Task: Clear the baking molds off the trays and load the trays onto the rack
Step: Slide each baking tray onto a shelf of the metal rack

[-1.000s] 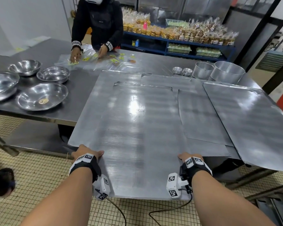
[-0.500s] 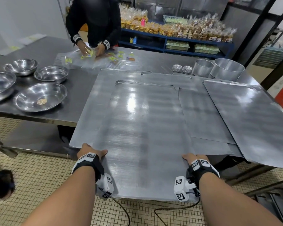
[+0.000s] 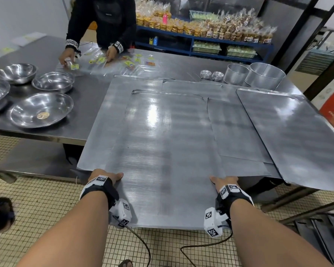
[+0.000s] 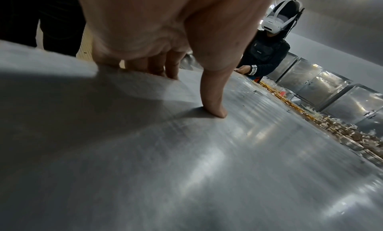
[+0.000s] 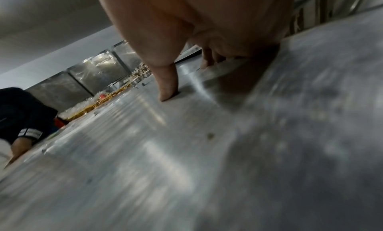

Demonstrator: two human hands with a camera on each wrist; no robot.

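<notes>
Both grips are clamping the top tray: the left hand and right hand are pinching its side edges, thumbs on top and fingers curling under. Ahead of them, the tray is overhanging the bench. Judging by this, loading is underway; the next move calls for a level carry to the rack.

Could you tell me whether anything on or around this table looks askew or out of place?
Yes. The trays lie overlapped and skewed; the top tray, held by the left hand and right hand, juts past the table edge. The right tray overhangs too. One bowl holds a small brown scrap.
</notes>
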